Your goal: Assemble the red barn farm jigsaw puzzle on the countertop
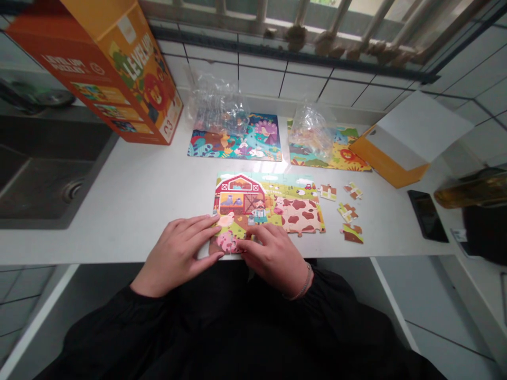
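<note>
Bare counter (130, 206) left of farm puzzle (273, 203); loose pieces (348, 212) crowd right.

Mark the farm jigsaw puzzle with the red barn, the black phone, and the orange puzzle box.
Farm jigsaw puzzle with red barn (273, 203), head view, the barn's right edge.
Black phone (428, 215), head view, screen centre.
Orange puzzle box (119, 68), head view, printed front face.

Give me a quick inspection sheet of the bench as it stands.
Surface: white countertop, sink at its left.
Job's things: farm puzzle partly assembled; four loose pieces to its right.
Clutter: two finished puzzles under plastic bags, orange box, open box, phone.
Hands: left hand and right hand press flat on the puzzle's near-left corner.
Cables: nothing seen.
Surroundings: tiled wall, barred window.
</note>
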Demonstrator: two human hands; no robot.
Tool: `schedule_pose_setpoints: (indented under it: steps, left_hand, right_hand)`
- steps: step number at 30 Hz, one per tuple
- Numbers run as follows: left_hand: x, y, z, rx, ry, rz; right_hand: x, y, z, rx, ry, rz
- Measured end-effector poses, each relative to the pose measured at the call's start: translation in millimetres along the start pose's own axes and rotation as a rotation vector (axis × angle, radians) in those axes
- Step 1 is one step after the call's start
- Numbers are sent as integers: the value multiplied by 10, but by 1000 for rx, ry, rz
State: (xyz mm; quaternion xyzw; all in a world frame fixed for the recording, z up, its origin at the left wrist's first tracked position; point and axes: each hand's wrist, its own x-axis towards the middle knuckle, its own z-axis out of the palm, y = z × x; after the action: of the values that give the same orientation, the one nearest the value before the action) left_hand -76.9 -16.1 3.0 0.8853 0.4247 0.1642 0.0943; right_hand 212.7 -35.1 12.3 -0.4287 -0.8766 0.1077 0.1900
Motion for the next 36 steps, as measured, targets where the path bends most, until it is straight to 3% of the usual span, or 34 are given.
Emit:
schedule_pose_setpoints:
  steps: [8,14,21,24,29,32,36]
  left_hand:
    - [10,7,13,23,8,19]
    - [-14,-11,17,36,21,39]
    - [27,111,46,4,54,106]
    - [97,216,114,-21,50,147]
    - [179,287,190,-18,47,165]
    - [189,278,187,-26,54,161]
    - [190,283,180,-33,54,149]
  right_hand:
    - [-68,7,122,-5,34,-70]
    - [-109,-13,218,19,127,-40]
    - [-168,9,174,86,174,-88]
    - [-301,198,21,111,247,-71]
    - [-715,816,-505,-95,380,214]
    - [-1034,1196,-854,-200,267,394]
    - [-1413,1533,-1123,-151,63,455]
